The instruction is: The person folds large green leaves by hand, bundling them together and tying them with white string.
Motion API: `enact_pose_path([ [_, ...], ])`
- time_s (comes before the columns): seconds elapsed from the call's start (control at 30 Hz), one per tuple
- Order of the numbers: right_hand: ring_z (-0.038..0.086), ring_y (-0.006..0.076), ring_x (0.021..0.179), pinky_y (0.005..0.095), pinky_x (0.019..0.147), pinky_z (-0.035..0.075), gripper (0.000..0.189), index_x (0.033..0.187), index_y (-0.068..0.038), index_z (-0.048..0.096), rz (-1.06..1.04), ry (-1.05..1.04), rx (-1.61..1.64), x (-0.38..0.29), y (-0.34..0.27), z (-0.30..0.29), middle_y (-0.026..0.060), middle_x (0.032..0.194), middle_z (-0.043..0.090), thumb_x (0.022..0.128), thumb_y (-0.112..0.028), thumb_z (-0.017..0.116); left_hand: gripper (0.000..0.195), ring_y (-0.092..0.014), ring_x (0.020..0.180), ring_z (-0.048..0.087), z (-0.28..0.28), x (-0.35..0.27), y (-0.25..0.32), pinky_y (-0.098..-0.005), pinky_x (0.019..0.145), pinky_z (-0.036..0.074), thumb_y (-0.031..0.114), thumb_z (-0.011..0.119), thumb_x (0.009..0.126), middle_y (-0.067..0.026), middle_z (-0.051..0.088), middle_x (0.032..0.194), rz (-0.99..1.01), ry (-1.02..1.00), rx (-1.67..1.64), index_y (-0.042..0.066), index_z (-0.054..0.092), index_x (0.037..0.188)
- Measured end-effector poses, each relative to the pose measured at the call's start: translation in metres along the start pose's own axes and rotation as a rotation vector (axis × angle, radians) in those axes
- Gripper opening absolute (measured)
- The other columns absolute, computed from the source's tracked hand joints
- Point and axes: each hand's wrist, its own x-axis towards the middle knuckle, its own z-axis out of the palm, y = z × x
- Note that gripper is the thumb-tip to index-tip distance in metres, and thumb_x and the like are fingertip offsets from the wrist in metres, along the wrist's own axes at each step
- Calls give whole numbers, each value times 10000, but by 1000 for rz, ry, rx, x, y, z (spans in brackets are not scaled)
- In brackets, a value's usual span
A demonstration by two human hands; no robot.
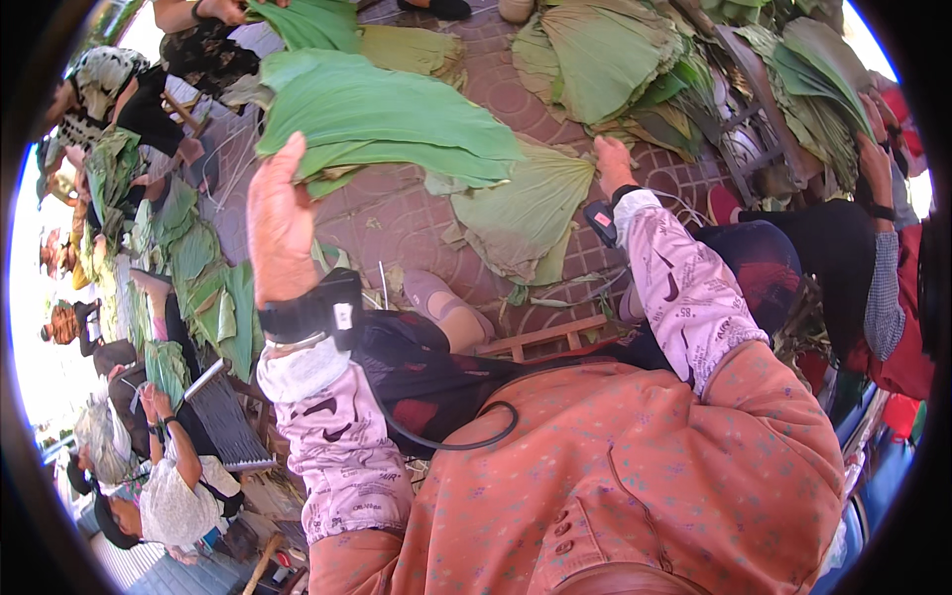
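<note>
My left hand (282, 223) is at the left end of a stack of green folded leaves (394, 119), probably lotus leaves. The thumb side shows, and the other fingers are partly hidden by the stack. To the right, my right hand (614, 162) pinches the narrow tip of a paler, drier fan-shaped leaf bundle (528, 212). This bundle hangs or lies over the paving, partly beneath the green stack's right end. Both my wrists carry dark straps with small devices.
Fan-shaped leaf piles (610, 59) lie ahead on the red paving (357, 230). A wooden stool edge (543, 338) shows by my legs. At right, a co-worker's hands (874, 149) hold leaves near a metal-framed seat (758, 111). More people sit among leaf heaps (201, 260) at left.
</note>
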Motion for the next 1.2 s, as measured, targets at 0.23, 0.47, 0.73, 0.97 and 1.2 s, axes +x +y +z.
enact_pose_path([
  [0.23, 565, 146, 867, 231, 713, 458, 368, 1075, 34, 504, -594, -809, 59, -138, -182, 81, 72, 976, 575, 843, -247, 557, 278, -157, 873, 545, 19, -15, -18, -307, 747, 445, 138, 574, 813, -46, 574, 972, -90, -251, -16, 29, 524, 1064],
  [0.47, 569, 258, 889, 334, 747, 459, 669, 1129, 63, 429, -633, -760, -329, -210, -188, 97, 215, 989, 553, 732, -435, 636, 307, -153, 801, 579, 41, -33, -34, -277, 686, 484, 88, 576, 792, -78, 577, 932, -117, -402, 144, -14, 488, 1068],
  [0.73, 568, 348, 832, 370, 710, 458, 600, 1095, 34, 445, -795, -685, -455, -202, -181, 102, 232, 926, 560, 742, -420, 616, 293, -139, 677, 587, 45, -35, -32, -256, 577, 488, 77, 574, 755, -72, 591, 855, -40, -463, 241, -24, 510, 1023],
  [0.97, 584, 332, 812, 355, 684, 468, 689, 1061, 73, 455, -841, -648, -448, -198, -178, 107, 248, 885, 571, 712, -499, 615, 304, -142, 631, 588, 44, -30, -37, -259, 514, 505, 67, 579, 747, -91, 592, 796, 154, -454, 376, -45, 512, 1021],
  [1.2, 583, 240, 864, 324, 764, 474, 313, 1094, 19, 476, -647, -757, -345, -173, -183, 97, 157, 981, 587, 847, -172, 501, 285, -117, 668, 563, 28, -19, -31, -238, 566, 469, 61, 610, 707, -78, 593, 814, 126, -342, 373, -46, 544, 963],
])
